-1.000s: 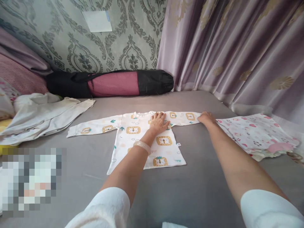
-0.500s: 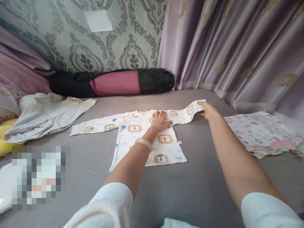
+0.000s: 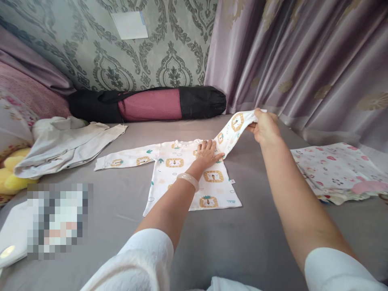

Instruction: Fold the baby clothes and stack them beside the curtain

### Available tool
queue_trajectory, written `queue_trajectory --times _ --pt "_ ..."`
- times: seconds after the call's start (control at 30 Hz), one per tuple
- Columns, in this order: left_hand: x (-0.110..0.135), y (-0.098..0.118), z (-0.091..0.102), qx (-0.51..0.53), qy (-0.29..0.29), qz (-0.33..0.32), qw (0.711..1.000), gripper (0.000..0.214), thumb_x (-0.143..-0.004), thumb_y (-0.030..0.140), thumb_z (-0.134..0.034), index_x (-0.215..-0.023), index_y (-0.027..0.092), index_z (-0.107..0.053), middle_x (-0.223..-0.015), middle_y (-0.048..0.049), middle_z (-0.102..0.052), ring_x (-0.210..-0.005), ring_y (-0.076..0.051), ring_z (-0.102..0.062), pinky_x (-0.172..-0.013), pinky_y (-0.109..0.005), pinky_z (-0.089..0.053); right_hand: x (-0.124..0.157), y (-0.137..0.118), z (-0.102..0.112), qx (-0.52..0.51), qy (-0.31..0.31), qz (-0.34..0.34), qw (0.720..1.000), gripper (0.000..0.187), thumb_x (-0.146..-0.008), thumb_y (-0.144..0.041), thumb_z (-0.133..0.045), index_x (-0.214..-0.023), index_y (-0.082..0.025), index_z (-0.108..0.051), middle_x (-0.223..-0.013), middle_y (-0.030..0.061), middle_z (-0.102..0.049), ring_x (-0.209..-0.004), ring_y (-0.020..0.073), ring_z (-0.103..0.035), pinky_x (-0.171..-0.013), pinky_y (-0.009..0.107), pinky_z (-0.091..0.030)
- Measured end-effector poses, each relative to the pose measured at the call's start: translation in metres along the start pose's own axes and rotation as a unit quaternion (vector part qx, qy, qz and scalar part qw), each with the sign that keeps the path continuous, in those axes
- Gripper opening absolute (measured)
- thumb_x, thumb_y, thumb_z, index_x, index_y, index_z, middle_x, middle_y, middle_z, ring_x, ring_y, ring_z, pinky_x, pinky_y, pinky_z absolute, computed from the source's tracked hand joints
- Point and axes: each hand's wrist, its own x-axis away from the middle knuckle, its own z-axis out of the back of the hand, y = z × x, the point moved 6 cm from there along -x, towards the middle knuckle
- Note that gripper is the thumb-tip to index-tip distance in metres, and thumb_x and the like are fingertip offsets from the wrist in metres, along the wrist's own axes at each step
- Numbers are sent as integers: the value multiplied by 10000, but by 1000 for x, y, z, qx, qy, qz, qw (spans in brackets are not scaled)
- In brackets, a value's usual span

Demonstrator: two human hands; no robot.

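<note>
Centrally, left hand [image 3: 208,153]: laid flat, palm down, on the lion-print shirt [image 3: 169,174]
Right hand [image 3: 263,125]: grasping the end of one sleeve [image 3: 233,128], lifted
Shirt's place: spread on the grey sheet [image 3: 121,226]
Right side: pink-patterned cloth pile [image 3: 336,165]
Far side: black-and-pink bag [image 3: 150,105] lying before the patterned wall [image 3: 133,60]

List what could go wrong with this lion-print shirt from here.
The right hand grips the raised sleeve near its cuff; a slip there could let it drop crooked or creased.

The left hand presses only near that sleeve's shoulder, so a hard pull might skew the shirt.

The opposite sleeve lies unheld and could be dragged out of line.
</note>
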Motion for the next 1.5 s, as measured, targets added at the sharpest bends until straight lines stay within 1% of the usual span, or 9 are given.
queue_trajectory --times 0.27,0.5,0.7,0.83,0.93,1.0,1.23,1.33,1.5 --pt "-7 0 9 5 -82 23 996 816 -861 715 -363 -1502 212 -309 -1597 -119 -253 -1429 -393 -225 -1134 -549 -210 33 -2 -51 -135 -80 -4 988 128 -937 -239 -490 -862 -195 -584 -613 -18 -586 -619 150 -651 -597 299 -585" --pt "-18 -4 15 -16 -99 20 995 789 -789 735 -497 -1371 202 -479 -1503 -176 -376 -1360 -409 -303 -1078 -568 -260 49 9 -88 -174 -122 -44 976 140 -927 -211 -491 -821 -185 -578 -585 -16 -585 -630 161 -671 -626 307 -588" --pt "-18 -7 12 -13 -82 5 997 769 -792 715 -517 -1333 168 -517 -1468 -186 -412 -1346 -408 -325 -1077 -539 -280 46 20 -95 -175 -115 -73 975 136 -944 -206 -446 -876 -189 -563 -605 1 -623 -625 169 -678 -659 326 -597" --pt "-8 -15 17 50 -40 -26 998 783 -810 636 -556 -1421 167 -414 -1462 -177 -424 -1345 -367 -373 -1096 -498 -304 45 23 -90 -167 -106 -73 978 139 -955 -213 -418 -934 -197 -554 -664 5 -655 -645 162 -685 -683 333 -602" --pt "2 -35 26 88 2 -62 994 689 -855 469 -561 -1438 149 -385 -1498 -179 -386 -1382 -324 -360 -1128 -457 -302 45 25 -91 -165 -102 -72 978 137 -954 -221 -423 -953 -195 -557 -699 12 -663 -654 161 -684 -697 347 -604" --pt "10 -59 36 94 37 -39 994 596 -853 358 -567 -1394 139 -443 -1482 -181 -411 -1377 -316 -378 -1137 -458 -305 48 26 -94 -165 -100 -73 978 127 -946 -222 -439 -960 -193 -562 -707 15 -661 -653 162 -680 -697 351 -603" --pt "54 -156 65 197 143 186 952 347 -872 242 -504 -1189 142 -602 -1169 -151 -640 -1093 -261 -613 -987 -406 -470 64 38 -126 -149 -129 -77 977 148 -921 -190 -429 -924 -201 -577 -734 7 -652 -627 130 -643 -672 309 -599" --pt "70 -172 61 248 175 215 928 343 -849 180 -484 -1171 154 -598 -1115 -113 -665 -1050 -219 -625 -982 -378 -473 71 49 -141 -136 -134 -86 978 149 -909 -193 -430 -940 -194 -576 -775 17 -655 -639 130 -643 -663 312 -600" --pt "78 -177 52 312 220 215 899 491 -776 78 -419 -1237 168 -561 -1173 -83 -657 -1064 -172 -622 -1006 -344 -469 81 71 -160 -110 -133 -104 980 197 -855 -163 -444 -1006 -186 -569 -856 34 -670 -695 146 -655 -638 317 -601"
